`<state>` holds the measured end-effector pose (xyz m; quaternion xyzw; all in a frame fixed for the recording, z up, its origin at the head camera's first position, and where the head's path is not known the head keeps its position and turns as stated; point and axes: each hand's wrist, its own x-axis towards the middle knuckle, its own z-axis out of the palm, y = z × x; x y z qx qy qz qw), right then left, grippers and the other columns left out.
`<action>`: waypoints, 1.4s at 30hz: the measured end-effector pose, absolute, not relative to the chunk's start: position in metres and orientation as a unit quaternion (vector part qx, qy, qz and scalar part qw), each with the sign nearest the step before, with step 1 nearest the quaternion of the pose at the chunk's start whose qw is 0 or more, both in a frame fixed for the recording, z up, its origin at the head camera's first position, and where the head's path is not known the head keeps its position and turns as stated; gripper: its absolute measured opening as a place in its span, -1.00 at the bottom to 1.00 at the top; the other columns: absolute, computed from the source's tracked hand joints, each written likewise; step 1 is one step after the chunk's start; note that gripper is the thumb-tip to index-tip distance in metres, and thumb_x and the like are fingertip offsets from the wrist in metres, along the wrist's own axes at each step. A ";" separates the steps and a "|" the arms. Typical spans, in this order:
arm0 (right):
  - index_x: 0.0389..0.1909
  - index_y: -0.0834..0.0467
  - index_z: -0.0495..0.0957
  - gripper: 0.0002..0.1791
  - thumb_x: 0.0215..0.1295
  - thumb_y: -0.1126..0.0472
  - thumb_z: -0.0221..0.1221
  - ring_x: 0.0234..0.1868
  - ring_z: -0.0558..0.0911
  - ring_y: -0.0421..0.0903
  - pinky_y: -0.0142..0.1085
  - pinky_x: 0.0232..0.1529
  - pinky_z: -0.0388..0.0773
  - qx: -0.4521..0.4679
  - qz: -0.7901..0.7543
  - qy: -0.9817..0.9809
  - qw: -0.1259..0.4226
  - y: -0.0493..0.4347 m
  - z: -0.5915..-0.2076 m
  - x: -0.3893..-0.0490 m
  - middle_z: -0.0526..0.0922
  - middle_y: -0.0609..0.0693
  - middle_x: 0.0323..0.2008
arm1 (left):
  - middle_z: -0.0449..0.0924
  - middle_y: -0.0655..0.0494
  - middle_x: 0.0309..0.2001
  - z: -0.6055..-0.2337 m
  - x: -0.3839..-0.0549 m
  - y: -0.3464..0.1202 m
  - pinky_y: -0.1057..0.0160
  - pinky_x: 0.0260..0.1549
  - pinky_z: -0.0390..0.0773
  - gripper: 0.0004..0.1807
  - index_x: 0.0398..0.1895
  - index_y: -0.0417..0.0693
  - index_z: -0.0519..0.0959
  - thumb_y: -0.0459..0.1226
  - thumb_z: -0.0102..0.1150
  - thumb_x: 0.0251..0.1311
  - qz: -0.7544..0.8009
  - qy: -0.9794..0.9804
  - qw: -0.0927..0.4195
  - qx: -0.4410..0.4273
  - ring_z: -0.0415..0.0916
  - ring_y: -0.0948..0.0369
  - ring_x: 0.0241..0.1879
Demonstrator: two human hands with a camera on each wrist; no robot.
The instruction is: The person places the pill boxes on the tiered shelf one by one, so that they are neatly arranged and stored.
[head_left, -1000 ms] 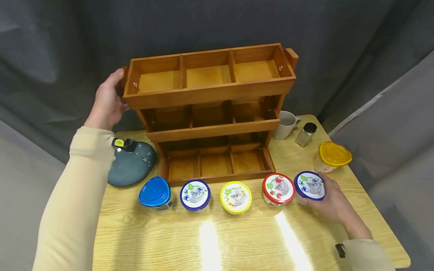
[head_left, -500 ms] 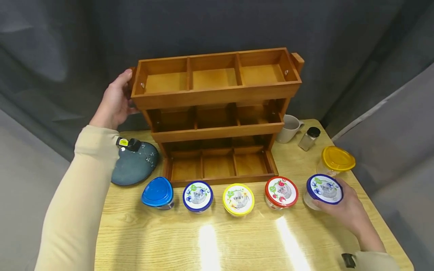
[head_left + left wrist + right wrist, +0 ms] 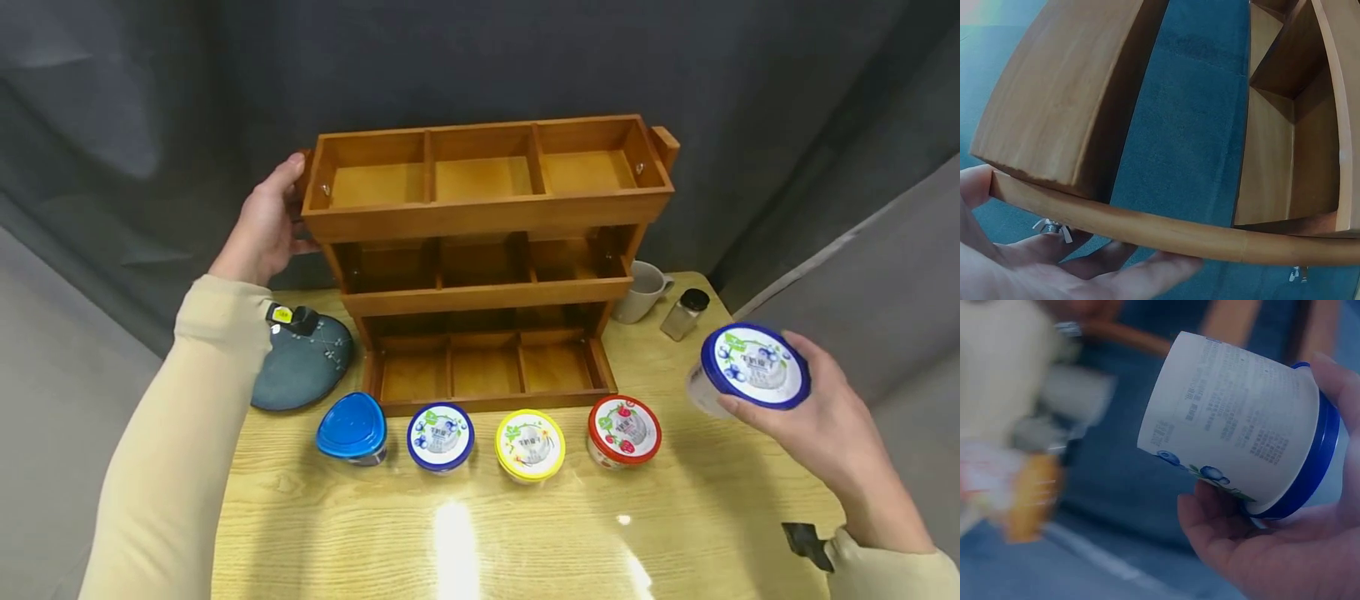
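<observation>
My right hand (image 3: 832,417) grips a plastic cup with a dark blue lid and blueberry print (image 3: 757,365), held tilted above the table's right side. Its white printed wall (image 3: 1229,406) faces the right wrist view. At the upper left, my left hand (image 3: 262,221) holds the side of a three-tier wooden rack (image 3: 487,212). In the left wrist view, thumb and fingers lie around the rack's side rail (image 3: 1147,228), near a wing nut. Along the rack's front stand a blue-lidded tub (image 3: 352,427), another blueberry cup (image 3: 441,437), a yellow-lidded cup (image 3: 530,446) and a red-lidded cup (image 3: 624,431).
Behind the rack's right side stand a light mug (image 3: 643,292) and a black-capped jar (image 3: 685,314). A dark teal rounded object (image 3: 303,367) lies at the left. A yellow-lidded tub (image 3: 1032,497) shows blurred in the right wrist view. Grey curtains surround the wooden table (image 3: 525,533).
My right hand has lifted the blueberry cup off the table and moved it right, away from the red-lidded cup. It now covers the yellow-lidded tub. My left hand keeps its hold on the rack.
</observation>
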<state>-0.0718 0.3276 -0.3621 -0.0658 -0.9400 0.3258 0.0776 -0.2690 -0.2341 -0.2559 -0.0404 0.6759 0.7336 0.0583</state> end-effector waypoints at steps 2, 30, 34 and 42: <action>0.55 0.20 -0.09 0.25 0.00 -0.06 0.51 0.17 0.30 0.42 0.25 -0.04 0.19 -0.056 0.320 -0.941 0.089 0.317 -0.336 -0.080 0.26 0.47 0.31 | 0.20 -0.01 0.43 -0.255 -0.270 -0.231 -0.24 0.35 0.05 -0.32 0.40 0.15 0.29 0.27 -0.10 0.36 0.731 0.678 0.058 -0.041 0.18 -0.07 0.35; 0.57 -0.01 -0.11 0.23 0.02 -0.31 0.40 0.29 0.37 -0.08 -0.22 0.27 0.33 0.186 0.305 -0.932 0.061 0.081 -0.147 -0.236 0.29 -0.01 0.39 | 0.28 -0.10 0.36 -0.268 -0.278 -0.220 -0.30 0.27 0.17 -0.23 0.41 0.00 0.28 0.31 -0.20 0.37 0.704 0.706 0.061 -0.040 0.29 -0.06 0.27; 0.57 -0.02 -0.11 0.24 0.01 -0.32 0.39 0.28 0.38 -0.12 -0.28 0.25 0.34 0.191 0.301 -0.933 0.045 0.057 -0.149 -0.255 0.30 -0.02 0.38 | 0.33 -0.06 0.31 -0.268 -0.278 -0.222 -0.30 0.27 0.18 -0.25 0.36 -0.02 0.31 0.30 -0.18 0.36 0.709 0.701 0.058 -0.042 0.34 -0.03 0.22; 0.58 0.00 -0.13 0.29 -0.04 -0.35 0.41 0.28 0.37 -0.14 -0.34 0.26 0.31 0.197 0.302 -0.933 0.003 0.022 -0.160 -0.281 0.28 -0.02 0.39 | 0.27 -0.09 0.36 -0.267 -0.276 -0.224 -0.32 0.26 0.17 -0.27 0.38 0.03 0.30 0.30 -0.20 0.37 0.710 0.700 0.055 -0.043 0.30 -0.05 0.24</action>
